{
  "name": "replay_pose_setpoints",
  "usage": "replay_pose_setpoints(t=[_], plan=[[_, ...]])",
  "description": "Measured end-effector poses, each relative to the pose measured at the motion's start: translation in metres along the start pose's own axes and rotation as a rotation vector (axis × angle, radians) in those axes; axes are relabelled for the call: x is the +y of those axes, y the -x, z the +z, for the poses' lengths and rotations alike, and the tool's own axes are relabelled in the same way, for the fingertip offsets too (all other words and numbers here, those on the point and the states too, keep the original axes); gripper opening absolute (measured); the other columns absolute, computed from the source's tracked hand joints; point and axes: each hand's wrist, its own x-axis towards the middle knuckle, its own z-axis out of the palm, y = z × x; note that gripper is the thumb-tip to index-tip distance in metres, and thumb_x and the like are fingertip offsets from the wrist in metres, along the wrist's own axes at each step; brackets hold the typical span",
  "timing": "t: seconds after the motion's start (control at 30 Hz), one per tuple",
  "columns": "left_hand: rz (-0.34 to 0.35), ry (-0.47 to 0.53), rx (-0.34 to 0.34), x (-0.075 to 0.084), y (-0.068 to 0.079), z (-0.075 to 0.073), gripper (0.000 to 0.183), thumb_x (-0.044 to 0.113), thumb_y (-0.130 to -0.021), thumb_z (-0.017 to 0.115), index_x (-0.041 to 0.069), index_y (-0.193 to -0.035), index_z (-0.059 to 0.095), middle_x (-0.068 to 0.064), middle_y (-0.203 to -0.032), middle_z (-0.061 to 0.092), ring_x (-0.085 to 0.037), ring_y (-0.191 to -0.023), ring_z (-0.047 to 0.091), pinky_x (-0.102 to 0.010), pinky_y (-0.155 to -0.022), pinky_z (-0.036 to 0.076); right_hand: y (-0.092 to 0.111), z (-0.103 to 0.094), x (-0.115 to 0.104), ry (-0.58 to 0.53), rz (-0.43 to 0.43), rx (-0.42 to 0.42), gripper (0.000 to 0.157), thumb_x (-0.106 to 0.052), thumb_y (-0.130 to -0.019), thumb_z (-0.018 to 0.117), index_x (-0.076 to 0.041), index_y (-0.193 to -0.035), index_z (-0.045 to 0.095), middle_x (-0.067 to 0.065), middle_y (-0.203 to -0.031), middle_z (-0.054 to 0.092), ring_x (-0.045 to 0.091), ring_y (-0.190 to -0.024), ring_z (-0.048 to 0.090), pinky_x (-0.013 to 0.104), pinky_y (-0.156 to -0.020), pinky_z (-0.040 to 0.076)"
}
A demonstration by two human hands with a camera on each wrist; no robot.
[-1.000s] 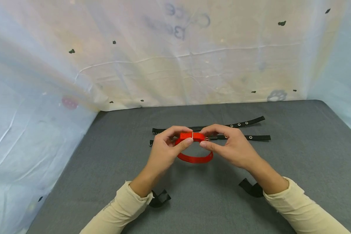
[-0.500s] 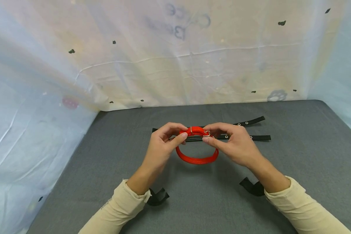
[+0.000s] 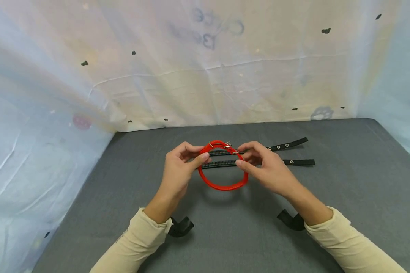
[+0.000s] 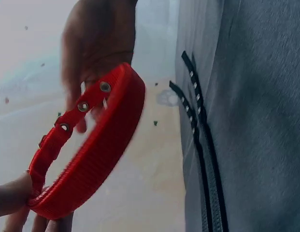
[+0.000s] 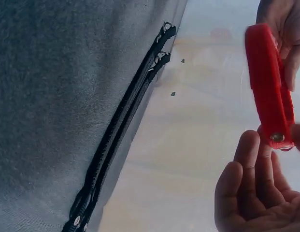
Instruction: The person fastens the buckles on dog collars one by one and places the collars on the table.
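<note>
A red dog collar [image 3: 223, 187], buckled into a loop, is held up over the table between both hands. Its metal buckle and rings sit at the top of the loop in the head view. My left hand [image 3: 175, 167] pinches the loop's left side between thumb and fingers. On the opposite side, my right hand [image 3: 271, 170] holds it between thumb and fingertips. Metal eyelets show along the narrow strap of the red collar [image 4: 106, 150] in the left wrist view. From the right wrist, the collar [image 5: 265, 77] appears nearly edge-on, an eyelet near my fingertips.
Two black collars lie stretched out behind the hands, the farther black collar [image 3: 294, 143] slanting up at its right end, the nearer black collar [image 3: 302, 162] lying straighter. Grey cloth covers the table [image 3: 239, 235]. A pale printed sheet [image 3: 225, 87] hangs behind it.
The red collar has turned so its loop stands more open toward the head view, with its buckle higher. My left hand has shifted slightly left; both hands keep hold of the collar.
</note>
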Motion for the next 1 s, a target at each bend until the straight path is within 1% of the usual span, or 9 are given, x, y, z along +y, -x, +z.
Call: replay_pose_setpoints(t=[0.07, 0.17, 0.3, 0.43, 0.5, 0.6, 0.7, 0.87, 1.0], plan=[[-0.019, 0.010, 0.018, 0.000, -0.001, -0.003, 0.021, -0.002, -0.088, 0.072, -0.006, -0.107, 0.064, -0.027, -0.111, 0.065, -0.019, -0.080, 0.075, -0.042, -0.086, 0.060, 0.000, 0.002, 0.002, -0.012, 0.006, 0.012, 0.030, -0.037, -0.098, 0.063, -0.021, -0.124, 0.058, -0.005, -0.102, 0.070, 0.018, -0.094, 0.067, 0.038, -0.084, 0.051], [-0.039, -0.031, 0.025, 0.000, -0.003, -0.010, 0.022, 0.002, -0.088, 0.074, -0.004, -0.108, 0.065, -0.026, -0.112, 0.067, -0.023, -0.082, 0.075, -0.041, -0.086, 0.060, 0.000, 0.009, 0.004, -0.026, 0.018, 0.008, 0.026, -0.036, -0.099, 0.062, -0.022, -0.121, 0.061, -0.006, -0.101, 0.072, 0.016, -0.093, 0.068, 0.036, -0.082, 0.052], [-0.042, -0.205, 0.001, -0.004, -0.006, -0.025, 0.025, 0.012, -0.089, 0.076, 0.004, -0.110, 0.067, -0.020, -0.107, 0.071, -0.023, -0.083, 0.075, -0.036, -0.083, 0.061, -0.005, 0.020, 0.003, -0.033, 0.038, -0.027, 0.026, -0.034, -0.099, 0.063, -0.021, -0.122, 0.063, -0.007, -0.098, 0.073, 0.011, -0.089, 0.068, 0.033, -0.080, 0.053], [-0.025, -0.433, -0.023, -0.012, -0.009, -0.044, 0.024, 0.021, -0.090, 0.076, 0.012, -0.111, 0.068, -0.014, -0.101, 0.075, -0.018, -0.081, 0.074, -0.031, -0.078, 0.061, -0.014, 0.030, 0.000, -0.036, 0.042, -0.057, 0.023, -0.033, -0.098, 0.064, -0.022, -0.119, 0.065, -0.008, -0.095, 0.074, 0.013, -0.087, 0.068, 0.033, -0.077, 0.053], [-0.036, -0.511, -0.033, -0.016, -0.009, -0.052, 0.023, 0.023, -0.090, 0.076, 0.013, -0.109, 0.069, -0.012, -0.100, 0.076, -0.016, -0.080, 0.074, -0.032, -0.077, 0.060, -0.017, 0.035, -0.001, -0.024, 0.043, -0.080, 0.022, -0.034, -0.098, 0.064, -0.023, -0.117, 0.066, -0.008, -0.094, 0.075, 0.014, -0.084, 0.068, 0.032, -0.073, 0.052], [-0.065, -0.587, -0.063, -0.019, -0.011, -0.061, 0.018, 0.020, -0.091, 0.075, 0.011, -0.105, 0.069, -0.013, -0.099, 0.076, -0.017, -0.078, 0.074, -0.040, -0.076, 0.060, -0.023, 0.041, -0.004, 0.006, 0.055, -0.112, 0.022, -0.034, -0.098, 0.064, -0.022, -0.117, 0.067, -0.005, -0.094, 0.076, 0.014, -0.080, 0.065, 0.031, -0.068, 0.049], [-0.085, -0.659, -0.104, -0.019, -0.013, -0.067, 0.014, 0.016, -0.092, 0.073, 0.009, -0.101, 0.067, -0.015, -0.096, 0.076, -0.017, -0.074, 0.073, -0.044, -0.073, 0.060, -0.028, 0.046, -0.008, 0.043, 0.081, -0.141, 0.023, -0.034, -0.098, 0.063, -0.021, -0.117, 0.068, -0.002, -0.094, 0.076, 0.013, -0.077, 0.062, 0.031, -0.066, 0.048], [-0.113, -0.793, -0.157, -0.020, -0.015, -0.072, 0.012, 0.019, -0.092, 0.073, 0.012, -0.099, 0.065, -0.008, -0.085, 0.076, -0.013, -0.072, 0.070, -0.031, -0.066, 0.053, -0.032, 0.052, -0.006, 0.094, 0.142, -0.183, 0.023, -0.034, -0.097, 0.065, -0.022, -0.116, 0.069, -0.002, -0.094, 0.076, 0.011, -0.077, 0.062, 0.030, -0.067, 0.048], [-0.134, -0.845, -0.159, -0.026, -0.013, -0.075, 0.010, 0.019, -0.092, 0.073, 0.013, -0.097, 0.067, -0.004, -0.081, 0.075, -0.012, -0.074, 0.069, -0.028, -0.064, 0.051, -0.035, 0.056, 0.002, 0.099, 0.124, -0.222, 0.028, -0.033, -0.095, 0.068, -0.023, -0.121, 0.065, -0.002, -0.095, 0.077, 0.009, -0.078, 0.064, 0.029, -0.068, 0.049]])
